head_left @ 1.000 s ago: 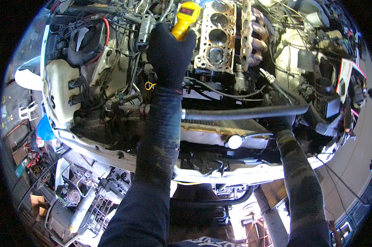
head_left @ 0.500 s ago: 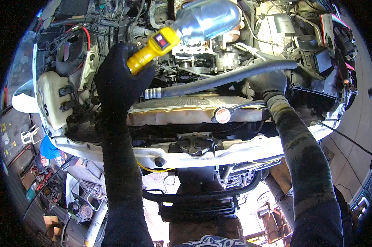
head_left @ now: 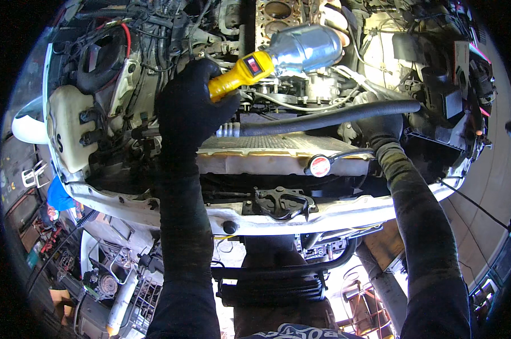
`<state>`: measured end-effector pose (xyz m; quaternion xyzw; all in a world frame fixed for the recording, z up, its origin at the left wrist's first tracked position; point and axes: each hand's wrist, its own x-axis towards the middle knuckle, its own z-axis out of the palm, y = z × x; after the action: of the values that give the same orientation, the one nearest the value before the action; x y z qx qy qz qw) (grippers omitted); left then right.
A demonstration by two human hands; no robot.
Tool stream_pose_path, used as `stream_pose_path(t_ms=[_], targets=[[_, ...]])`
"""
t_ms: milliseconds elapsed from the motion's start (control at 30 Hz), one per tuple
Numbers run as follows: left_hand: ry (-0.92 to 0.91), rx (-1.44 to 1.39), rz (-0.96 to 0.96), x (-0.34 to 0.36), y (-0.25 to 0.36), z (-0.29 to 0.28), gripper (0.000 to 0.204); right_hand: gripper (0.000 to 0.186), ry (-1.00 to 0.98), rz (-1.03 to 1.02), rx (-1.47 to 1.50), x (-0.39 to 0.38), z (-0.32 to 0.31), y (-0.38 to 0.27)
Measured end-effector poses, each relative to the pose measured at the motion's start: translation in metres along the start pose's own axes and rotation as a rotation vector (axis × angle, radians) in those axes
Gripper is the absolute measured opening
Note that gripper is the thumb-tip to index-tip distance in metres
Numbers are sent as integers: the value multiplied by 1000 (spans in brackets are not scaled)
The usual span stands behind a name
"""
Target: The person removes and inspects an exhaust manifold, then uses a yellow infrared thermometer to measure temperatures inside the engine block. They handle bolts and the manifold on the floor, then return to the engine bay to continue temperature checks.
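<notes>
One yellow-handled work lamp (head_left: pixel 241 76) is gripped in my black-gloved left hand (head_left: pixel 193 104), its clear head overlapping the engine block (head_left: pixel 262 28). My right hand (head_left: pixel 384 125) reaches beneath the black hose (head_left: pixel 323 120); fingers hidden, I cannot tell its grip.

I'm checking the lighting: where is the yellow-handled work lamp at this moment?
In the head view, the work lamp is at upper centre, held in the gloved left hand, above the thick black hose in the picture.
</notes>
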<state>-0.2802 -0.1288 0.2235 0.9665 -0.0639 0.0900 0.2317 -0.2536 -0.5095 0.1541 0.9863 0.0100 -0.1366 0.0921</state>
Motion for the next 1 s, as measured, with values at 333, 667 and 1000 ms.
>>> stream_pose_path(t_ms=[333, 667, 1000], targets=[[-202, -28, -103, 2, 2, -2, 53, 24, 234, -174, -67, -3, 1, 0], [-95, 69, -188, 2, 0, 4, 48, 25, 319, -201, -63, -3, 20, 9], [71, 77, -329, 5, -4, 10, 43, 24, 72, -177, -81, -3, 15, 6]])
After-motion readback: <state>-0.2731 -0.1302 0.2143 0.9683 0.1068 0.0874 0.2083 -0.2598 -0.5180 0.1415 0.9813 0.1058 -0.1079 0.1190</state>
